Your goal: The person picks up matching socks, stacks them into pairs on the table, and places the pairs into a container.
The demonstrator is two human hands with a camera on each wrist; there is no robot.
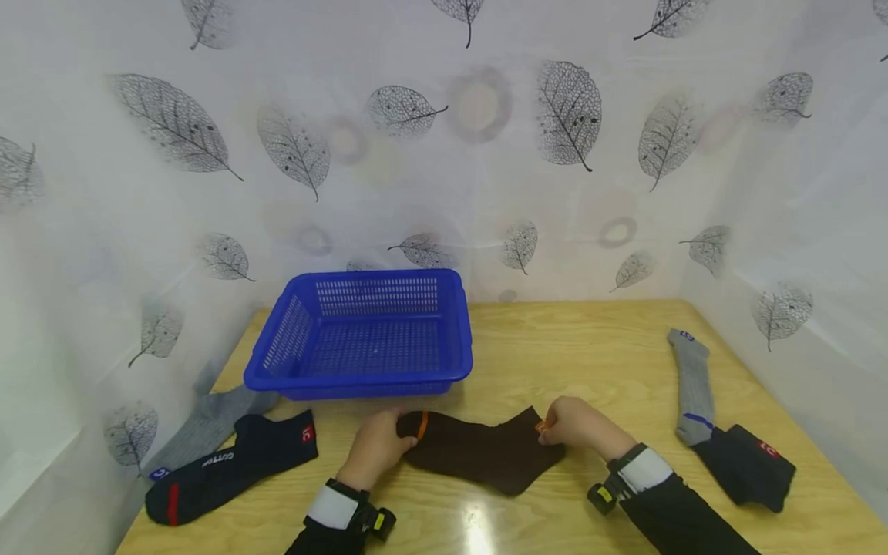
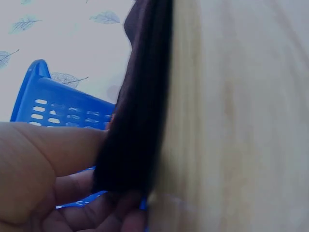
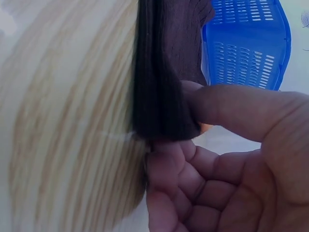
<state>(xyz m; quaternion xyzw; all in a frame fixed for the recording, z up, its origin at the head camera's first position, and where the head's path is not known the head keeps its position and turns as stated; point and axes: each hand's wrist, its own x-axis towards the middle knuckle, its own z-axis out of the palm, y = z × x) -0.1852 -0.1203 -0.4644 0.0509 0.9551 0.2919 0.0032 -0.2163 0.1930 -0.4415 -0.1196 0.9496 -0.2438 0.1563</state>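
my left hand [image 1: 375, 447] pinches one end of the brown sock [image 1: 479, 451], my right hand [image 1: 576, 424] the other, keeping it stretched flat on the bench [image 1: 590, 347] just before the blue basket [image 1: 361, 378].

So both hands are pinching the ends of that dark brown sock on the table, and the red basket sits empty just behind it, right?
Nearly. The basket is blue, not red; the head view shows this plainly. The rest holds: the left hand and the right hand each pinch an end of the dark brown sock on the table, and the basket sits empty just behind it.
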